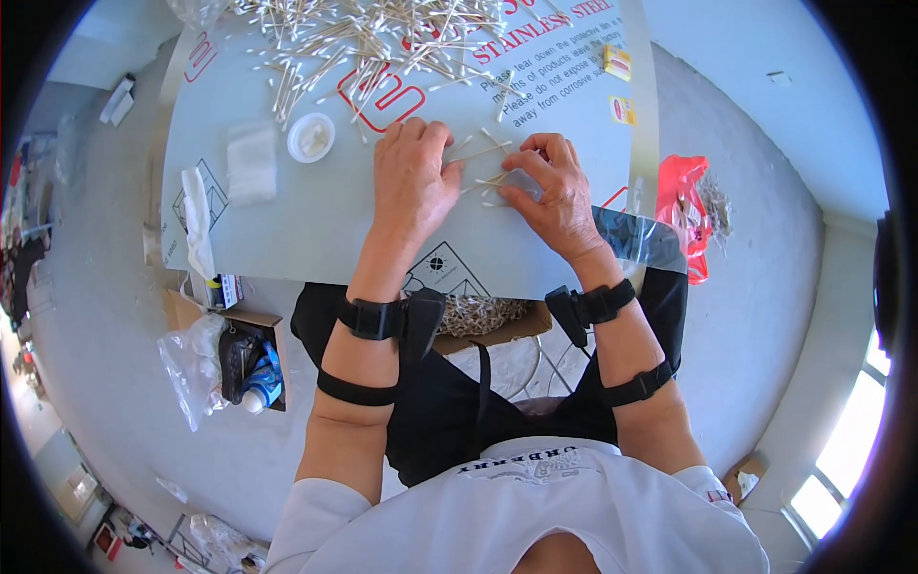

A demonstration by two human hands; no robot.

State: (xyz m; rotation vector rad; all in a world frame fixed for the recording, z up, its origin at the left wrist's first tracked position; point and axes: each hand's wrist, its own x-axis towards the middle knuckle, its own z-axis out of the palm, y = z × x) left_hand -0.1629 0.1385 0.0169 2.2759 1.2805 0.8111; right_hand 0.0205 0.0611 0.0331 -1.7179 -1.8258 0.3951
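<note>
My left hand (413, 177) is closed over the sheet-covered tabletop, fingers curled down and thumb close to a few loose cotton swabs (483, 152). What those fingers grip, if anything, is hidden. Across from it, my right hand (559, 196) curls its thumb and fingers around a small translucent piece, seemingly a clear plastic bag (524, 182). Several swabs cross in the gap between the hands, some touching the right thumb and fingertips. Beyond the hands spreads a large loose pile of cotton swabs (382, 38) with white tips.
Left of my hands are a round white container (311, 138) with small pale pieces and a folded white gauze pad (251, 163). Two yellow packets (622, 110) lie at right. A box of swabs (483, 316) stands below the table edge; a red bag (681, 206) lies right.
</note>
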